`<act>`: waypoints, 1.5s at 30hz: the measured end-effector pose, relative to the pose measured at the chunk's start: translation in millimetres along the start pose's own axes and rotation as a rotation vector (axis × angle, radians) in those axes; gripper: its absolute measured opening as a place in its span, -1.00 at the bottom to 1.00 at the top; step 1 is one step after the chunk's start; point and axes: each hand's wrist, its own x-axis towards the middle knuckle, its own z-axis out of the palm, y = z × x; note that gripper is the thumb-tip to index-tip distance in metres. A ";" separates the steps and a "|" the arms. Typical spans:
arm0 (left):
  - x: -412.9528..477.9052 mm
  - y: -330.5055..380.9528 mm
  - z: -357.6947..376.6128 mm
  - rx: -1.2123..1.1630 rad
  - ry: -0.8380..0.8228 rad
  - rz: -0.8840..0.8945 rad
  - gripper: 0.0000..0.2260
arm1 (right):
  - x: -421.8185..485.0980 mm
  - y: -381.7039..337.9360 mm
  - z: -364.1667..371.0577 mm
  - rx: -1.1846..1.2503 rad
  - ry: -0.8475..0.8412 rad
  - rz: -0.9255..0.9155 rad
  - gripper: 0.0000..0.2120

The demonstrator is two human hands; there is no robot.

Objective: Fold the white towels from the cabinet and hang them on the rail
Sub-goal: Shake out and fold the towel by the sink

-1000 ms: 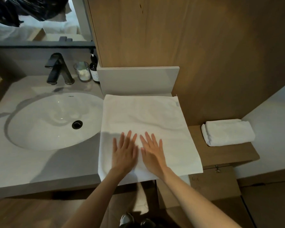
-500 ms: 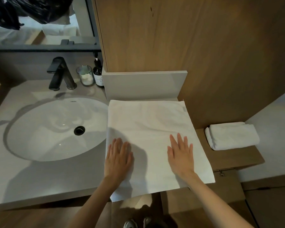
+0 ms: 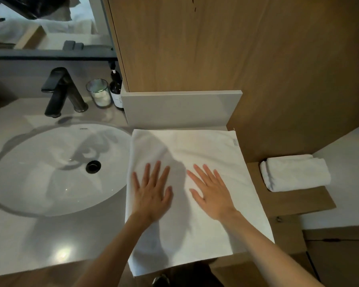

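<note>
A white towel (image 3: 203,150) lies spread flat on the grey counter to the right of the sink, its near edge hanging over the counter's front. My left hand (image 3: 151,193) rests palm down on the towel's left part, fingers straight and spread. On the towel's right part my right hand (image 3: 211,193) also lies flat with fingers straight. A second white towel (image 3: 296,172), folded thick, sits on a wooden shelf (image 3: 311,199) to the right. No rail is in view.
A round white sink (image 3: 50,168) with a black faucet (image 3: 60,92) fills the left of the counter (image 3: 19,235). A glass jar (image 3: 98,92) and a dark bottle (image 3: 116,91) stand behind it. A wooden cabinet wall (image 3: 216,42) rises at the back.
My hands first slid apart from the towel's middle toward its sides. Since then both have moved up the towel a little, and my right hand has come back toward the centre.
</note>
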 end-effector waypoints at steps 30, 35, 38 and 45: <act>77.2 19.3 1.6 -0.002 0.035 -0.044 -0.46 | 117.5 56.0 -20.0 0.021 0.014 0.218 -0.45; 78.3 21.1 0.3 0.001 0.016 -0.068 -0.45 | 109.4 105.4 -30.1 0.175 -0.015 0.430 -0.47; 80.5 24.5 -3.1 0.002 -0.009 -0.080 -0.44 | 106.2 112.7 -31.2 0.318 0.011 0.468 -0.48; 129.3 50.5 -2.9 -0.031 -0.044 0.068 -0.50 | 103.3 107.1 -33.2 0.379 0.102 0.463 -0.53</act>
